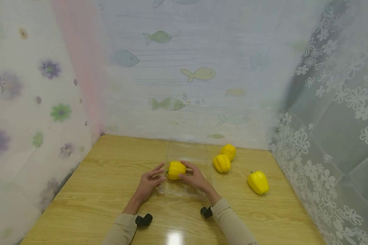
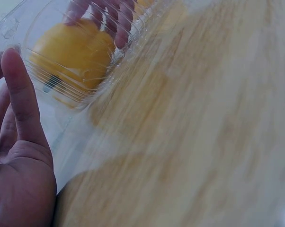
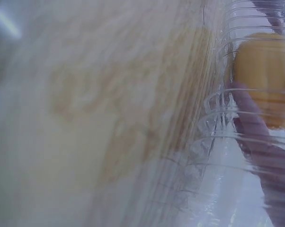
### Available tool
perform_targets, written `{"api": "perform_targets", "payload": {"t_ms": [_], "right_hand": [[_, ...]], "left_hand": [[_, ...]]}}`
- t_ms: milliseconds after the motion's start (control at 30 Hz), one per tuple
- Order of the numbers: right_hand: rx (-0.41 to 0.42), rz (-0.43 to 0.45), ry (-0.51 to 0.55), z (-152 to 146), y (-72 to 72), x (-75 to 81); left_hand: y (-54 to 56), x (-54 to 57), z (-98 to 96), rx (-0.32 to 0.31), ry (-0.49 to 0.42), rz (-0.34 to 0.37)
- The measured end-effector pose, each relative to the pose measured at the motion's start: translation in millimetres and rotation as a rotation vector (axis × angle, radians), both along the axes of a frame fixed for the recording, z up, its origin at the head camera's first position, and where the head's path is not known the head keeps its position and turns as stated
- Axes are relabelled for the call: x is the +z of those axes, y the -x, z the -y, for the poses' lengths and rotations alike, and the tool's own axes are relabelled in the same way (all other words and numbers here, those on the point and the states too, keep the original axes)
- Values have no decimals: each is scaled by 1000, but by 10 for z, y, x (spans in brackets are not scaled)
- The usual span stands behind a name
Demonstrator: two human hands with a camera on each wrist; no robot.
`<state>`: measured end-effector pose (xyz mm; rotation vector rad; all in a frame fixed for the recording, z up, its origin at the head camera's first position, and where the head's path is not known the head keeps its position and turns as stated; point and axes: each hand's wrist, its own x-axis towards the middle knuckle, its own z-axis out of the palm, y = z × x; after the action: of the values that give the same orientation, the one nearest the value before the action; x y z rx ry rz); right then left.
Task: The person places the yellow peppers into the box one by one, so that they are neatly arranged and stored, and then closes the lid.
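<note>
A clear plastic clamshell box [image 1: 184,194] lies on the table with its lid folded back, away from me. Inside its left part is a yellow bell pepper [image 1: 175,170], its green stem pointing left. My right hand [image 1: 194,177] reaches into the box and grips the pepper from the right, thumb in front and fingers behind. At the box's left side is my left hand [image 1: 148,185], fingers extended and loosely spread. In the left wrist view its thumb [image 2: 20,90] reaches up to the box's rim. The right wrist view shows the pepper [image 3: 263,75] through the ribbed plastic wall.
Two more yellow bell peppers [image 1: 222,163] sit close together right of the box. Another yellow bell pepper [image 1: 258,182] lies farther right, near the table's right edge. Patterned sheets [image 1: 184,85] hang behind the table and on both sides.
</note>
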<state>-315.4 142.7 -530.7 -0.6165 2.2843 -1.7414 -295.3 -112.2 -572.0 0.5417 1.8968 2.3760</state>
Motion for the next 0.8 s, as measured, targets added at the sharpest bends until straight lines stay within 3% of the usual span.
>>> {"api": "perform_targets", "payload": {"t_ms": [567,800], "right_hand": [[-57,72,65,14,-54,9],[-87,39,46,16,-38,24]], "left_hand": [[-22,-7,6,-4,13,11],[-8,7,5,0,8,4]]}}
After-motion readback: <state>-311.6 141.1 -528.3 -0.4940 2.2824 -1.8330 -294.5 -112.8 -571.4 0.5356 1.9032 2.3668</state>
